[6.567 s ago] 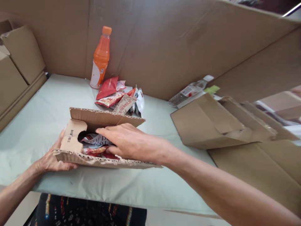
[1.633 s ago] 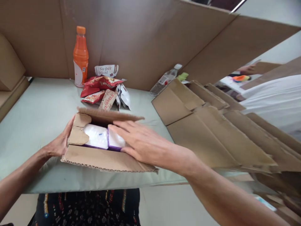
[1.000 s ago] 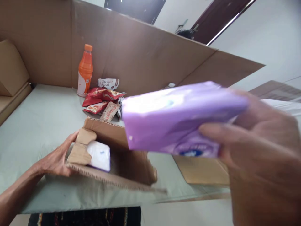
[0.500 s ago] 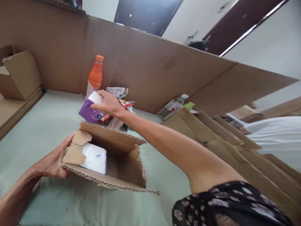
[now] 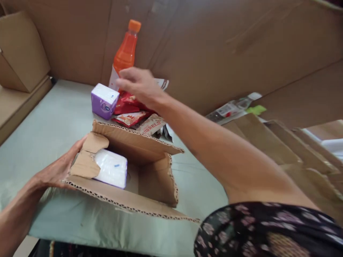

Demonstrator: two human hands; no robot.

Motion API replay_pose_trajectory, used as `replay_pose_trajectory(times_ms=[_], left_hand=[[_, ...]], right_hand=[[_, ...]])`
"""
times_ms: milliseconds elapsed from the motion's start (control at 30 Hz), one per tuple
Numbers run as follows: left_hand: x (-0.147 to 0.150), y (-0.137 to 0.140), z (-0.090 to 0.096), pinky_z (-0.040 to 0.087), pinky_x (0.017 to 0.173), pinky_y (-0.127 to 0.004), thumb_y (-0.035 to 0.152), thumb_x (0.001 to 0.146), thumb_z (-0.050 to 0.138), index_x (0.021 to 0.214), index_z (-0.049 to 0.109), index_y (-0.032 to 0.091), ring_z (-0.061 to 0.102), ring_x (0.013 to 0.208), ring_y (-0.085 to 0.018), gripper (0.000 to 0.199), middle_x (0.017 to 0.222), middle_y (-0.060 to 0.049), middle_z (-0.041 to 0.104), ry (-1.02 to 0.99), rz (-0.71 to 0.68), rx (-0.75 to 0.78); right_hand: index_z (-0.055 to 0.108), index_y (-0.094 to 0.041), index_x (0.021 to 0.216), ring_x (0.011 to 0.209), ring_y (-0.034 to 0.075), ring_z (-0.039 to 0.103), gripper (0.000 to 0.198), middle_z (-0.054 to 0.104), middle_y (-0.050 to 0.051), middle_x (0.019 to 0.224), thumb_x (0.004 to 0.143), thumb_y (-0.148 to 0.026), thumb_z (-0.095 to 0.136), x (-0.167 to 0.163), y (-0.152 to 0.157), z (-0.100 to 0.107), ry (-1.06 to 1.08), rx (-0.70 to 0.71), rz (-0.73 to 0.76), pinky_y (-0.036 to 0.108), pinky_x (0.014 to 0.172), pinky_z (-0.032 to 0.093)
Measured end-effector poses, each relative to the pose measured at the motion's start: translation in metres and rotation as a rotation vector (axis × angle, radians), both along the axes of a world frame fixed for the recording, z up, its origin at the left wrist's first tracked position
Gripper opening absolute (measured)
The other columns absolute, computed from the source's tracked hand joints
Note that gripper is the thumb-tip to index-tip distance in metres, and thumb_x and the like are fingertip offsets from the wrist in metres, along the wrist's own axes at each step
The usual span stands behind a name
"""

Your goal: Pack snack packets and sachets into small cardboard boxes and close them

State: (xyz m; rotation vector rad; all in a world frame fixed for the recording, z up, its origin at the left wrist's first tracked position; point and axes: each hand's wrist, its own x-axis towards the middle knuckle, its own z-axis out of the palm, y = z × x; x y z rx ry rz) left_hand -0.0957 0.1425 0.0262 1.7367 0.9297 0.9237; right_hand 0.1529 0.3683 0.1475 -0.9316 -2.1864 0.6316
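Observation:
My left hand (image 5: 60,167) grips the left end of an open cardboard box (image 5: 158,178), fingers partly hidden behind it. Inside the box, at its left end under a torn flap, sits a white-topped tissue pack (image 5: 114,168). A second, purple and white tissue pack (image 5: 103,103) stands on the table beyond the box. My right hand (image 5: 138,84) is raised in front of an orange drink bottle (image 5: 125,51), its bent fingers a little apart and nothing visible in them. Whether it touches the bottle I cannot tell. Red snack packets (image 5: 131,116) lie below that hand.
A pale green cloth (image 5: 72,101) covers the table. Tall cardboard walls (image 5: 214,46) rise at the back. A clear plastic bottle (image 5: 233,109) lies at the right beside stacked cardboard (image 5: 268,142). Another cardboard box (image 5: 24,53) stands at the far left.
My right hand has let go of the purple tissue pack, which now stands on the table, and has moved up toward the orange bottle. The camera view has tipped down. My left hand keeps its grip.

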Motion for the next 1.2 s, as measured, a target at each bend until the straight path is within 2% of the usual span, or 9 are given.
replay_pose_trajectory(times_ms=[100, 167, 233, 333, 567, 700, 900, 1000, 1200], left_hand=[[0.005, 0.0, 0.004, 0.038, 0.125, -0.057, 0.064, 0.073, 0.083, 0.168, 0.021, 0.038, 0.038, 0.154, -0.043, 0.116, 0.171, -0.007, 0.035, -0.059, -0.043, -0.014], [0.009, 0.0, 0.008, 0.046, 0.119, -0.059, 0.064, 0.072, 0.084, 0.168, 0.018, 0.036, 0.048, 0.147, -0.044, 0.12, 0.166, -0.011, 0.043, -0.074, -0.086, -0.04], [0.013, 0.0, 0.011, 0.048, 0.116, -0.059, 0.068, 0.071, 0.083, 0.168, 0.018, 0.032, 0.051, 0.143, -0.045, 0.122, 0.163, -0.014, 0.046, -0.071, -0.089, -0.041], [0.016, -0.003, 0.015, 0.041, 0.121, -0.062, 0.073, 0.071, 0.081, 0.168, 0.018, 0.031, 0.043, 0.149, -0.047, 0.123, 0.168, -0.015, 0.038, -0.006, -0.047, 0.038], [0.02, -0.011, 0.023, 0.027, 0.129, -0.062, 0.076, 0.077, 0.073, 0.168, 0.019, 0.032, 0.031, 0.157, -0.047, 0.115, 0.172, -0.014, 0.031, 0.183, -0.024, 0.166], [0.023, -0.009, 0.015, 0.038, 0.123, -0.064, 0.066, 0.076, 0.078, 0.169, 0.011, 0.026, 0.045, 0.148, -0.046, 0.121, 0.167, -0.019, 0.037, 0.162, -0.028, 0.136], [0.022, -0.01, 0.006, 0.034, 0.127, -0.052, 0.054, 0.074, 0.079, 0.168, 0.011, 0.022, 0.038, 0.153, -0.042, 0.12, 0.171, -0.011, 0.031, 0.202, -0.006, 0.196], [0.027, -0.016, 0.009, 0.039, 0.124, -0.058, 0.042, 0.072, 0.081, 0.167, 0.013, 0.024, 0.045, 0.149, -0.041, 0.118, 0.167, -0.016, 0.038, 0.188, -0.064, 0.179], [0.04, -0.023, 0.005, 0.04, 0.121, -0.066, 0.044, 0.072, 0.08, 0.167, 0.008, 0.035, 0.043, 0.15, -0.045, 0.12, 0.168, -0.014, 0.035, 0.121, -0.212, 0.221]], right_hand=[[0.073, -0.02, 0.091, 0.071, 0.015, 0.068, 0.011, 0.074, 0.0, 0.08, 0.096, -0.029, 0.068, 0.044, -0.082, 0.05, 0.209, 0.088, 0.001, 0.035, 0.074, 0.06], [0.075, -0.025, 0.085, 0.068, 0.015, 0.069, 0.013, 0.074, -0.001, 0.077, 0.095, -0.026, 0.068, 0.063, -0.137, 0.065, 0.101, 0.105, 0.1, 0.03, 0.066, 0.058], [0.078, -0.027, 0.095, 0.077, 0.017, 0.073, 0.008, 0.079, 0.0, 0.089, 0.094, -0.026, 0.07, 0.07, -0.176, 0.06, -0.156, 0.021, 0.232, 0.031, 0.07, 0.061], [0.07, -0.024, 0.134, 0.107, 0.029, 0.074, 0.046, 0.077, 0.009, 0.124, 0.088, -0.03, 0.073, 0.063, -0.198, 0.028, -0.469, -0.063, 0.271, 0.045, 0.092, 0.061], [0.044, -0.021, 0.161, 0.134, 0.037, 0.062, 0.08, 0.062, 0.015, 0.151, 0.086, -0.034, 0.066, 0.036, -0.199, -0.029, -0.486, -0.229, 0.259, 0.054, 0.112, 0.052], [0.057, -0.018, 0.15, 0.123, 0.037, 0.068, 0.077, 0.07, 0.015, 0.139, 0.074, -0.026, 0.067, 0.046, -0.202, -0.01, -0.42, -0.209, 0.105, 0.056, 0.105, 0.056], [0.079, -0.041, 0.114, 0.078, 0.028, 0.076, 0.044, 0.082, 0.004, 0.105, 0.07, -0.033, 0.079, 0.099, -0.205, 0.075, 0.095, -0.141, -0.099, 0.043, 0.058, 0.057], [0.081, -0.043, 0.097, 0.082, 0.026, 0.076, 0.028, 0.081, 0.0, 0.099, 0.07, -0.034, 0.079, 0.098, -0.191, 0.101, 0.383, -0.018, -0.228, 0.048, 0.067, 0.055], [0.074, -0.018, 0.104, 0.092, 0.028, 0.071, 0.043, 0.075, 0.009, 0.104, 0.064, -0.032, 0.079, 0.036, -0.107, 0.047, 0.11, -0.148, -0.173, 0.052, 0.087, 0.059]])
